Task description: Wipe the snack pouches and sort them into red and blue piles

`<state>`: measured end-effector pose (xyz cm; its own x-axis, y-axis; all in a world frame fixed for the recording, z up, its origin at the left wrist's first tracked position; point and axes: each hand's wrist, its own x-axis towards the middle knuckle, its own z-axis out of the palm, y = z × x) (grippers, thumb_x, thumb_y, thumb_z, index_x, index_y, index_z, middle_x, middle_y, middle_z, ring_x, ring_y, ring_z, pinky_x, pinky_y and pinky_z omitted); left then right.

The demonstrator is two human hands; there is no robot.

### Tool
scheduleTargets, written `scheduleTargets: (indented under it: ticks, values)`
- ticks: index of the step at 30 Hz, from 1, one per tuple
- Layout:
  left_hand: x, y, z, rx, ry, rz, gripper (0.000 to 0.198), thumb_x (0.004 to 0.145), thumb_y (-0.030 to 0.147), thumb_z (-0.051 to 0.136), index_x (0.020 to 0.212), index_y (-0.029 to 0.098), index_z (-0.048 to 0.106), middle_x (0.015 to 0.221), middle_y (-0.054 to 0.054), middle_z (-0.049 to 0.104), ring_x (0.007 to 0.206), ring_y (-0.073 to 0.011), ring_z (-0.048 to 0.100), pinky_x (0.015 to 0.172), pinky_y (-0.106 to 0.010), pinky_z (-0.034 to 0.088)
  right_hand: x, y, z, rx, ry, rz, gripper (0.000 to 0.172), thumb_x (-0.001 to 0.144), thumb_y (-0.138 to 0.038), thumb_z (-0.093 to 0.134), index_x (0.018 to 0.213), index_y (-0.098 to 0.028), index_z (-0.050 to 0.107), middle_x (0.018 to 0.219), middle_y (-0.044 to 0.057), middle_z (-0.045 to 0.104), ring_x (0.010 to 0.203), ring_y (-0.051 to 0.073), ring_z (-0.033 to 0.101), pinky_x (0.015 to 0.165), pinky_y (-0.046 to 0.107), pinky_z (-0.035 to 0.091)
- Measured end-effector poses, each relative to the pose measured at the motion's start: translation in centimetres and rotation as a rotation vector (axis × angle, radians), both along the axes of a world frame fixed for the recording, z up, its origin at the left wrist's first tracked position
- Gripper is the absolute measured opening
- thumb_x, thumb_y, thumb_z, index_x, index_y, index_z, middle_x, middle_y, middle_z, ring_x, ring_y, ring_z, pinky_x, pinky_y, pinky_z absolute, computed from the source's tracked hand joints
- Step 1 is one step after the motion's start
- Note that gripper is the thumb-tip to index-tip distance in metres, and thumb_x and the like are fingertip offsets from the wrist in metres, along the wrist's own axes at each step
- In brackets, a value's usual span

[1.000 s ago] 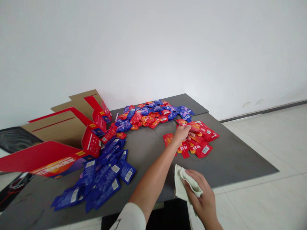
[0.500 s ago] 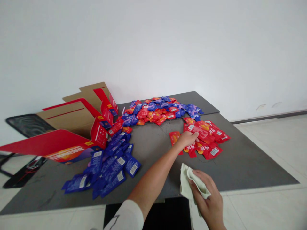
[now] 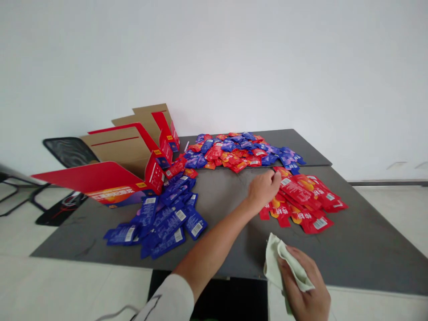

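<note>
Touching red sachets (image 3: pixel 297 191) with left fingers (image 3: pixel 275 179)

and here on the red sachets (image 3: pixel 310 205) we've got big white chinese characters across the fronts, too small and creased to call for certain, with white barcode panels (image 3: pixel 320 224) showing on a few. over on the blue sachets (image 3: pixel 167 227), white barcode panels (image 3: pixel 197 229) again, fine print unreadable. the red carton (image 3: pixel 117 196) carries a pale printed banner line (image 3: pixel 110 195) and a small yellow tag (image 3: pixel 141 185), both lettered, neither legible from here. no brand name can be read clearly.
</note>
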<state>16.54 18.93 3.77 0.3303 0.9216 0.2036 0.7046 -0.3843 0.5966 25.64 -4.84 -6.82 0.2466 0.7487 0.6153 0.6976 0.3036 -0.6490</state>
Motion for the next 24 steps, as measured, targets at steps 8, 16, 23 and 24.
scheduleTargets:
  ticks: [8, 16, 23, 24]
  values:
    - [-5.6, 7.3, -0.4, 0.092, 0.338, 0.132, 0.030, 0.101, 0.029, 0.068, 0.125, 0.011, 0.066, 0.136, -0.023, 0.063, 0.133, -0.0352, 0.055, 0.111, -0.044, 0.043, 0.2, 0.1, -0.4, 0.037, -0.030, 0.015, 0.029, 0.100, -0.040, 0.068, 0.124, -0.024, 0.072, 0.117, 0.011, 0.076, 0.103, 0.028, 0.074, 0.090, 0.040, 0.060]
    - [-6.5, 9.2, -3.9, 0.138, 0.474, 0.091, 0.029, 0.104, 0.026, 0.065, 0.130, 0.012, 0.067, 0.137, -0.020, 0.062, 0.136, -0.0308, 0.055, 0.113, -0.040, 0.046, 0.3, 0.2, -0.3, 0.052, -0.039, 0.019, 0.026, 0.101, -0.037, 0.067, 0.122, -0.024, 0.072, 0.116, 0.012, 0.076, 0.104, 0.029, 0.074, 0.089, 0.040, 0.060]
    - [-4.1, 10.2, -4.3, 0.094, 0.419, 0.163, 0.041, 0.103, 0.039, 0.070, 0.137, 0.018, 0.064, 0.139, -0.012, 0.064, 0.119, -0.0273, 0.068, 0.100, -0.050, 0.060, 0.0, 0.0, -0.3, 0.023, 0.004, -0.014, 0.028, 0.100, -0.037, 0.069, 0.122, -0.021, 0.072, 0.117, 0.014, 0.074, 0.105, 0.030, 0.072, 0.091, 0.043, 0.058]
    - [-3.8, 10.3, -4.1, 0.078, 0.405, 0.179, 0.041, 0.103, 0.039, 0.070, 0.137, 0.017, 0.064, 0.138, -0.013, 0.064, 0.118, -0.0271, 0.068, 0.099, -0.049, 0.060, 0.0, -0.1, -0.4, 0.015, 0.014, -0.026, 0.028, 0.100, -0.038, 0.070, 0.122, -0.020, 0.072, 0.118, 0.014, 0.073, 0.105, 0.029, 0.071, 0.091, 0.042, 0.057]
